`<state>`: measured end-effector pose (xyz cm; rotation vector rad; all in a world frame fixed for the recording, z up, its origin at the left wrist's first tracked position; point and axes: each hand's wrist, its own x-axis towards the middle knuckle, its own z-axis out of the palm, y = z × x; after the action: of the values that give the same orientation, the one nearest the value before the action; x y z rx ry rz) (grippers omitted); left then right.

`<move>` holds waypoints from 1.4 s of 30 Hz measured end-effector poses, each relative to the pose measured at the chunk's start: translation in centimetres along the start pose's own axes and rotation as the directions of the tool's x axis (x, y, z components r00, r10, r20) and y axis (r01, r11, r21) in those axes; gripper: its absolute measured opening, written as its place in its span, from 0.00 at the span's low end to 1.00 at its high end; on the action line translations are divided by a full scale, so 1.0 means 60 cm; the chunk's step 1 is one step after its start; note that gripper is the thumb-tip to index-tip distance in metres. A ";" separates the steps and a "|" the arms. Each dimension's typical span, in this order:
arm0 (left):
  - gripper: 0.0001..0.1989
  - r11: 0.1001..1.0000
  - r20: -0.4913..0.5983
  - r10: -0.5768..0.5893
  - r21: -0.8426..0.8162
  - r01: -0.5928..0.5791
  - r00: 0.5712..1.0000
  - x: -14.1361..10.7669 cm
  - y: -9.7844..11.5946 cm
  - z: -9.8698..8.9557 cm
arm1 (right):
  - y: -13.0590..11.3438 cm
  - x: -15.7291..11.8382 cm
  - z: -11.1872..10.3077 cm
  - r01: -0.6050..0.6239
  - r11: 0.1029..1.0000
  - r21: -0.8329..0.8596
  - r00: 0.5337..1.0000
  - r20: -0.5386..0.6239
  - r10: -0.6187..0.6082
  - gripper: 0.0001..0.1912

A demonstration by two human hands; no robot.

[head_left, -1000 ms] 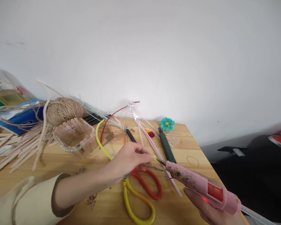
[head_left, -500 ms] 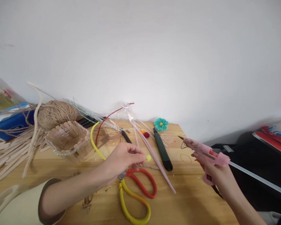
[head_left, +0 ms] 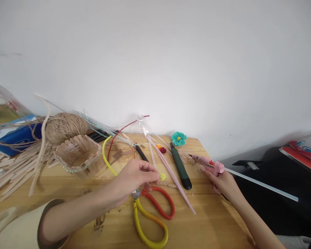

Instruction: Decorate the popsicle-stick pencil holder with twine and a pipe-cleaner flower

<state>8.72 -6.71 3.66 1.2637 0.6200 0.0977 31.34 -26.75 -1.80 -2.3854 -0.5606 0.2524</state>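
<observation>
Scissors [head_left: 154,206] beside left hand [head_left: 142,175] pinching small yellow piece [head_left: 162,176], green cutter [head_left: 180,167] between, right hand [head_left: 225,184] wrapped around pink glue gun [head_left: 206,163]

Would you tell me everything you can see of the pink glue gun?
The glue gun has a pink, plastic-looking body with a red patch and a dark, pointed nozzle. A long, whitish, translucent stick juts from its back. The right hand grips it near the right edge of the tabletop, nozzle pointing left.

One glue gun [head_left: 207,163], one basket [head_left: 92,166]
</observation>
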 end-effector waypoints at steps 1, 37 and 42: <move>0.05 1.000 0.002 0.001 0.000 -0.001 1.000 -0.001 0.000 -0.001 | 0.003 -0.001 -0.004 -0.003 1.000 -0.015 1.000 -0.004 0.003 0.25; 0.06 0.993 0.147 -0.039 -0.108 0.055 0.988 -0.109 -0.010 -0.069 | -0.228 -0.216 0.079 0.975 0.126 -0.184 0.114 -0.075 -0.991 0.10; 0.06 0.988 0.160 -0.052 -0.138 0.074 0.986 -0.111 -0.011 -0.085 | -0.230 -0.217 0.087 0.964 0.103 -0.247 0.096 -0.040 -0.995 0.13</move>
<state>0.54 -5.21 4.78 1.0995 0.5082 -0.0095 13.60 -20.25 3.64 -1.5323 -2.0074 -0.6966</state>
